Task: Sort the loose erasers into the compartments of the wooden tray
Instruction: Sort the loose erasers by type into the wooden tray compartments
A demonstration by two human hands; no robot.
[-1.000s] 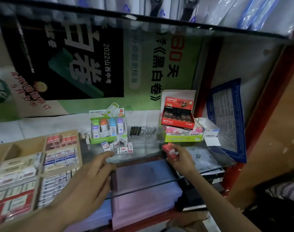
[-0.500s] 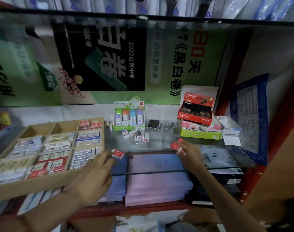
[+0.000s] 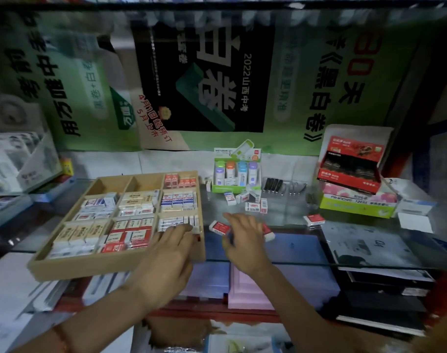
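Note:
The wooden tray (image 3: 72,270) stands on the glass shelf at the left, and most of its compartments hold rows of white, cream and red erasers. My left hand (image 3: 166,253) reaches over its front right corner, with straight fingers resting on the white erasers (image 3: 174,221) there. Just right of the tray, my right hand (image 3: 242,238) hovers with fingers spread above two red erasers, one (image 3: 218,226) at its left and one (image 3: 268,231) half hidden at its right. A third red eraser (image 3: 314,219) lies farther right. Several loose white erasers (image 3: 253,206) sit behind.
A green display box of coloured correction tapes (image 3: 236,174) stands at the back centre, with metal clips (image 3: 283,186) beside it. Stacked red and green boxes (image 3: 354,189) stand at the right. Papers (image 3: 364,245) lie on the glass at the front right. Posters cover the back wall.
The view swung left, bringing the whole tray into sight. My left hand went from the red eraser to the tray's corner. My right hand released a red eraser and moved left.

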